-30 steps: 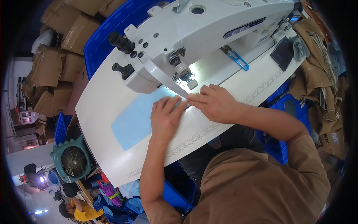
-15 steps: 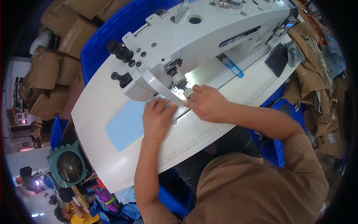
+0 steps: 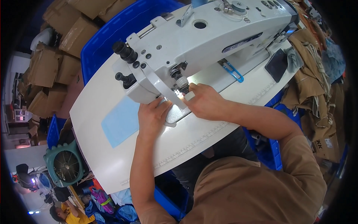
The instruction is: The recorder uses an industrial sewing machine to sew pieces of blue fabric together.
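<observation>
A white sewing machine point(image 3: 209, 41) stands on a pale table, with light shining around its needle area point(image 3: 181, 91). A flat light blue fabric piece point(image 3: 121, 121) lies left of the needle and runs beneath the machine head. My left hand point(image 3: 151, 115) rests on the near side of the needle, fingers and thumb drawn together at the fabric's edge. My right hand point(image 3: 207, 102) is closed just right of the needle, with a small pale piece point(image 3: 189, 96) at its fingertips; I cannot make out its kind. A curved white guard point(image 3: 162, 87) partly hides the fingertips.
Blue-handled thread snips point(image 3: 234, 72) and a dark phone-like slab point(image 3: 277, 65) lie on the table's right side. Brown fabric point(image 3: 309, 82) is heaped beyond. A blue bin point(image 3: 99, 48) stands behind, a green fan point(image 3: 66, 164) at left. Farther off sits a person in yellow point(image 3: 72, 214).
The light blue fabric and my left hand have shifted slightly left from the needle. My right hand stays close to the needle. The whole view has tilted a little.
</observation>
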### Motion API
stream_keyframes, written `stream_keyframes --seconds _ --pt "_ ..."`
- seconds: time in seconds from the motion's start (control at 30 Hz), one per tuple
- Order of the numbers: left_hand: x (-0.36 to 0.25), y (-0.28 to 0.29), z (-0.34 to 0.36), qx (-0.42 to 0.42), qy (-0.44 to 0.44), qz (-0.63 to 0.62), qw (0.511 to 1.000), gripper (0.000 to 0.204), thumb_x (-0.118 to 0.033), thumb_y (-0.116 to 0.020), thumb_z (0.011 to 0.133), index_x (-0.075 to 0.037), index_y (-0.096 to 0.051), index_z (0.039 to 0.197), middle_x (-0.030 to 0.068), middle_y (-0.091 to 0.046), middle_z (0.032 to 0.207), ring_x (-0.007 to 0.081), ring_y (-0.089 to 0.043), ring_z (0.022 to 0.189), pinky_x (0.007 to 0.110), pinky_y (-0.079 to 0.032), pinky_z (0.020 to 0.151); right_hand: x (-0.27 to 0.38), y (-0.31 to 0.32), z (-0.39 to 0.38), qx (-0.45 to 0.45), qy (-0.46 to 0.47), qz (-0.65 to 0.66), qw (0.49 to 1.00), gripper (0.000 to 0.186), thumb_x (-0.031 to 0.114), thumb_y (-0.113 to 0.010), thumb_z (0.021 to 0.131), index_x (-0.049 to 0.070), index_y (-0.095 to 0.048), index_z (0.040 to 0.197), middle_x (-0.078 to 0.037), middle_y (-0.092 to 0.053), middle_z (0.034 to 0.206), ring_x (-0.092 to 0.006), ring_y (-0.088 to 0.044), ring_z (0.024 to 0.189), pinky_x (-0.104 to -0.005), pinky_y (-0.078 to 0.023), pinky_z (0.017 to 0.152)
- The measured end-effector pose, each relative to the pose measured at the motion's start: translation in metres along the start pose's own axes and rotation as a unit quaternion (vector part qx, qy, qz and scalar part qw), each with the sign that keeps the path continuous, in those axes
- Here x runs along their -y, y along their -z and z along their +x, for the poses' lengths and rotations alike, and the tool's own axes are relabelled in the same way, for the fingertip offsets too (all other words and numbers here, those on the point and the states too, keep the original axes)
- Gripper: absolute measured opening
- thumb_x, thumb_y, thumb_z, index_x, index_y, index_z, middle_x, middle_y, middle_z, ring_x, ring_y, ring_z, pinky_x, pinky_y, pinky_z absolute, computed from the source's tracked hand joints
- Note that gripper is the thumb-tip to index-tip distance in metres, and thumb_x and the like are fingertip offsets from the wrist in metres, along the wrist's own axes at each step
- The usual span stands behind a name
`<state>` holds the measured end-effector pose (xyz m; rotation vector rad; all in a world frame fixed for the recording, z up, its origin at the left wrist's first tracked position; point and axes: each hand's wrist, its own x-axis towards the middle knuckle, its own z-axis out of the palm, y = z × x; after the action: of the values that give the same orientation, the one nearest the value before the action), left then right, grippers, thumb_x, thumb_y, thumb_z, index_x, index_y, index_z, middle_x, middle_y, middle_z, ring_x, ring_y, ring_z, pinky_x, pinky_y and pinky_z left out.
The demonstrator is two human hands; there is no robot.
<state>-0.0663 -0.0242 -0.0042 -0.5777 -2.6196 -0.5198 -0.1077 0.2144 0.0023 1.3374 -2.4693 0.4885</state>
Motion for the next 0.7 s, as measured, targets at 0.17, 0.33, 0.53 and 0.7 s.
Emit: stream_keyframes --seconds 0.17,0.33,0.53,0.7 --pt "0.003 -0.001 0.006 -0.002 0.021 -0.023 1.000 0.013 -0.015 -0.082 0.084 -0.014 -0.083 0.097 0.0096 -0.079 0.097 0.0311 -0.073 0.087 0.043 -0.057 0.078 -0.003 -0.005 0.003 0.004 -0.022 0.036 0.999 0.011 0.009 -0.068 0.081 0.008 -0.077 0.088 -0.012 -0.066 0.108 -0.0277 -0.065 0.101 -0.0389 -0.056 0.080" --pt "0.004 0.002 0.008 -0.002 0.066 -0.039 0.997 0.014 -0.013 -0.083 0.084 -0.012 -0.083 0.098 0.0125 -0.078 0.089 0.0320 -0.073 0.080 0.042 -0.058 0.071 -0.005 -0.008 0.005 -0.032 -0.010 0.039 0.999 0.007 0.010 -0.069 0.078 0.007 -0.076 0.079 -0.011 -0.066 0.106 -0.0274 -0.065 0.100 -0.0392 -0.056 0.080" --pt "0.010 -0.007 0.006 -0.020 0.078 -0.059 0.995 0.014 -0.009 -0.082 0.085 -0.010 -0.084 0.098 0.0129 -0.077 0.085 0.0296 -0.073 0.076 0.039 -0.057 0.068 -0.004 -0.006 0.004 0.004 -0.020 0.018 1.000 0.008 0.011 -0.069 0.077 0.007 -0.075 0.075 -0.011 -0.066 0.107 -0.0277 -0.064 0.100 -0.0394 -0.056 0.081" --pt "0.015 -0.004 0.007 0.004 0.092 -0.053 0.994 0.014 -0.009 -0.082 0.085 -0.010 -0.084 0.099 0.0126 -0.077 0.085 0.0282 -0.072 0.074 0.038 -0.055 0.066 -0.003 -0.008 0.005 -0.014 -0.040 0.009 0.999 0.008 0.012 -0.070 0.078 0.005 -0.073 0.078 -0.009 -0.063 0.101 -0.0251 -0.064 0.096 -0.0366 -0.056 0.079"
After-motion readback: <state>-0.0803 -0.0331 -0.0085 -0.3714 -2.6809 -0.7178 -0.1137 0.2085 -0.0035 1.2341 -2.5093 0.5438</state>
